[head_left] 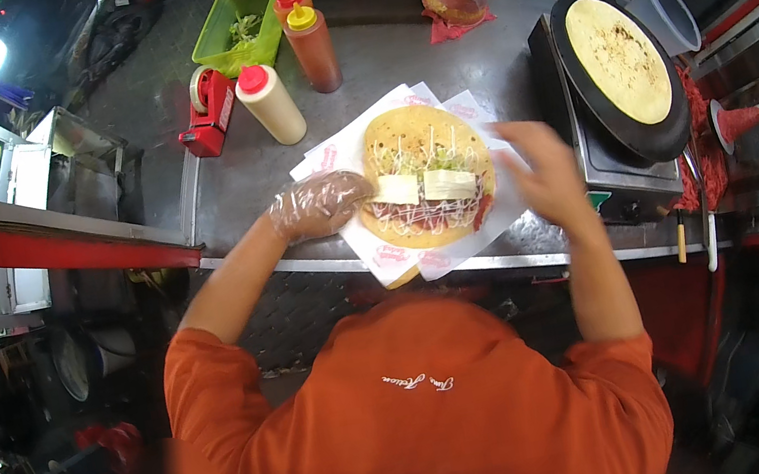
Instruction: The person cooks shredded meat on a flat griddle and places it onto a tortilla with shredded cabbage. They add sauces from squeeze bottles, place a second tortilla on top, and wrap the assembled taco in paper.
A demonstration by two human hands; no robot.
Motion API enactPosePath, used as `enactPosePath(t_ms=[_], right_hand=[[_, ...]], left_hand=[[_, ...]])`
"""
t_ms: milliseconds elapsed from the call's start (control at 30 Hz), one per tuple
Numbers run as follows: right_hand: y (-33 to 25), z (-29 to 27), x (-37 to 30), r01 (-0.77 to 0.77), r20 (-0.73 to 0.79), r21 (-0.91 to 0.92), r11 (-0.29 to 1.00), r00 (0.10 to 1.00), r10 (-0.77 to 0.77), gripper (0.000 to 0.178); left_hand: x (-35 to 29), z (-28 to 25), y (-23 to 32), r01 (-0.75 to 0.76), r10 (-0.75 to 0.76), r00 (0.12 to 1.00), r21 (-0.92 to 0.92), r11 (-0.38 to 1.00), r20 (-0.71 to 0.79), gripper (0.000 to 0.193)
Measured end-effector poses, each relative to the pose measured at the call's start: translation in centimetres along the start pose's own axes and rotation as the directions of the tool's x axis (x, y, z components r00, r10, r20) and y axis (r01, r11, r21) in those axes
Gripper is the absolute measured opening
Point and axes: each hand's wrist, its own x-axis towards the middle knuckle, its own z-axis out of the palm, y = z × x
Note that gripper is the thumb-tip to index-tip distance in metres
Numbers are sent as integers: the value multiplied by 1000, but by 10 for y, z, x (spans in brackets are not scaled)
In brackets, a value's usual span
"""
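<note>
A round flatbread (398,137) lies on white printed paper sheets (325,157). Across its middle are two pale cheese-like slices (449,184), over shredded greens, reddish filling and thin white sauce lines. My left hand (323,204), in a clear plastic glove, is at the flatbread's left edge. Its fingers are bent together, with the tips beside the left slice; whatever they may hold is hidden. Bare and slightly blurred, my right hand (540,170) hovers by the right edge of the bread and paper, fingers apart with nothing visible in them.
A black round griddle (577,90) with another flatbread (617,58) stands at right. Beyond the paper are a cream sauce bottle (274,108), a reddish sauce bottle (313,51), a red tape dispenser (210,120) and a green bin (214,48). Long-handled tools (707,225) lie right of the griddle.
</note>
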Motion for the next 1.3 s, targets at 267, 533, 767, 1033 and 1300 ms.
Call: enactPosePath(t_ms=[267,533,767,1033,1300], right_hand=[[47,132,152,-403,294,-239,883,837,462,68],[48,111,169,-201,515,-44,979,835,194,34],[-18,93,68,113,141,-68,991,985,-103,16],[-20,129,37,-225,50,9,974,973,224,17],[-51,68,61,172,-587,86,981,805,-89,21]], left_hand=[[19,0,-7,-246,248,969,65,967,-24,28],[55,29,16,530,-487,846,244,812,-216,27],[49,31,16,-70,104,993,393,917,-64,40],[26,35,26,50,53,923,256,965,-380,33],[52,9,33,-22,17,1000,447,894,15,44]])
